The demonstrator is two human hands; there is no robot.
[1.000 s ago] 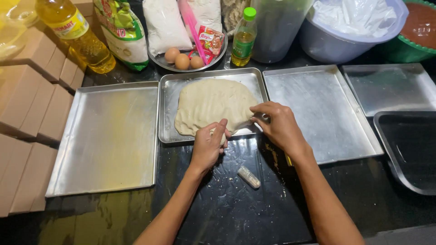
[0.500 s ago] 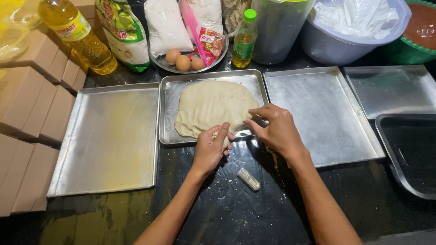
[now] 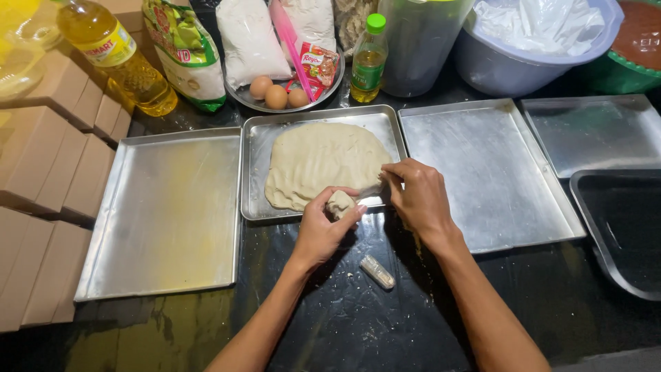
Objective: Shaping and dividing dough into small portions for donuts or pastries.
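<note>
A flat slab of pale dough [image 3: 320,162] lies in a small metal tray [image 3: 256,172] at the centre of the black table. My left hand [image 3: 325,231] is curled around a small lump of dough [image 3: 340,203] at the slab's near edge. My right hand [image 3: 415,196] pinches the slab's near right edge, fingers closed on the dough. A small roll of dough [image 3: 377,271] lies on the table in front of the tray, between my forearms.
Large metal trays sit left [image 3: 165,213] and right [image 3: 489,172], another at far right [image 3: 592,131], and a dark pan [image 3: 620,227]. Behind stand oil bottles [image 3: 120,58], a small bottle [image 3: 368,62], eggs [image 3: 275,93] on a plate, bags, a lined tub [image 3: 537,41]. Cardboard boxes [image 3: 48,172] line the left.
My left hand has closed around a lump of dough at the slab's near edge and drawn it slightly toward me. My right hand stays at the slab's right edge.
</note>
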